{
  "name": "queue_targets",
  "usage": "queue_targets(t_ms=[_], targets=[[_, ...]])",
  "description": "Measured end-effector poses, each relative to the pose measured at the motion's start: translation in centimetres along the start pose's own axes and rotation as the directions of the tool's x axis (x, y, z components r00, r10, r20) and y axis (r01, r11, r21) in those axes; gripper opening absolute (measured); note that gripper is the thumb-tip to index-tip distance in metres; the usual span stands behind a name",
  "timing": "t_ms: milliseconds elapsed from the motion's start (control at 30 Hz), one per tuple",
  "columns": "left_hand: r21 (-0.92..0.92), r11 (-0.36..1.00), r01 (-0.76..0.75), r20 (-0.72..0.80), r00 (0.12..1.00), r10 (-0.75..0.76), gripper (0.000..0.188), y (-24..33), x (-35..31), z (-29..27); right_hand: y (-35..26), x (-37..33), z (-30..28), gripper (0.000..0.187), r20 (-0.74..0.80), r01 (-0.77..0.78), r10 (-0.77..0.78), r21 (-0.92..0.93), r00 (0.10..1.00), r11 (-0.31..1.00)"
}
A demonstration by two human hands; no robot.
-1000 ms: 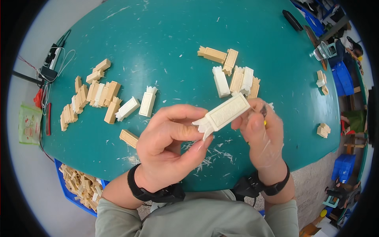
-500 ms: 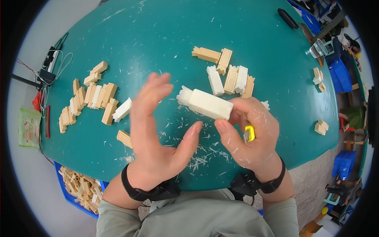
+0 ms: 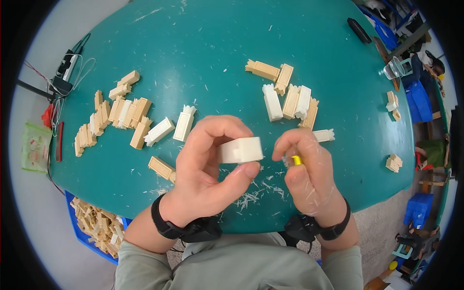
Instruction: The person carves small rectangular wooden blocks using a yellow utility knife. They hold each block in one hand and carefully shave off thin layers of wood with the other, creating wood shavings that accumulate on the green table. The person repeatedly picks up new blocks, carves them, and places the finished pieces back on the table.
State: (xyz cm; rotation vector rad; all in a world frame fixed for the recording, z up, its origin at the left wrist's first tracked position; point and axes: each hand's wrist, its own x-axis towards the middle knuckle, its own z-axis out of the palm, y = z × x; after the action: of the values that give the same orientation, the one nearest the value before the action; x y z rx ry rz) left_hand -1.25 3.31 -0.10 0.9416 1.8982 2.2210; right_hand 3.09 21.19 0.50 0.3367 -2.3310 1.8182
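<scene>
My left hand point(image 3: 195, 181) is closed around a white rectangular block point(image 3: 245, 150), with the thumb beneath it and the fingers curled over its far part. One plain end of the block faces right; its other end is hidden in the palm. To the right, a short gap away, my right hand point(image 3: 316, 181) pinches a small yellow tool point(image 3: 297, 160) with a greyish tip, too small to make out fully. Pale shavings point(image 3: 251, 197) lie on the green table below the hands, and some cling to my right hand.
Tan and white blocks with notched ends form a left group point(image 3: 128, 113) and a right group point(image 3: 292, 101) on the green table point(image 3: 217, 43). A blue bin point(image 3: 79, 232) of tan pieces stands at lower left. A black case point(image 3: 358, 30) and clear jar point(image 3: 394, 67) are far right.
The white block has passed from my right hand to my left, which has closed around it. My right hand has drawn away, keeping the yellow tool. The view has shifted slightly.
</scene>
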Motion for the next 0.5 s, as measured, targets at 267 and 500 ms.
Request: queue_targets(t_ms=[267, 500], targets=[[0.178, 0.977, -0.121, -0.072, 0.988, 0.136, 0.041, 0.07, -0.42, 0.37, -0.14, -0.19, 0.61, 0.027, 0.036, 0.08, -0.075, -0.19, 0.997, 0.979], [0.285, 0.942, -0.176, -0.036, 0.98, 0.194, 0.045, -0.15, -0.49, 0.11, -0.31, -0.07, 0.73, 0.027, 0.016, 0.083, -0.081, -0.269, 0.997, 0.96]])
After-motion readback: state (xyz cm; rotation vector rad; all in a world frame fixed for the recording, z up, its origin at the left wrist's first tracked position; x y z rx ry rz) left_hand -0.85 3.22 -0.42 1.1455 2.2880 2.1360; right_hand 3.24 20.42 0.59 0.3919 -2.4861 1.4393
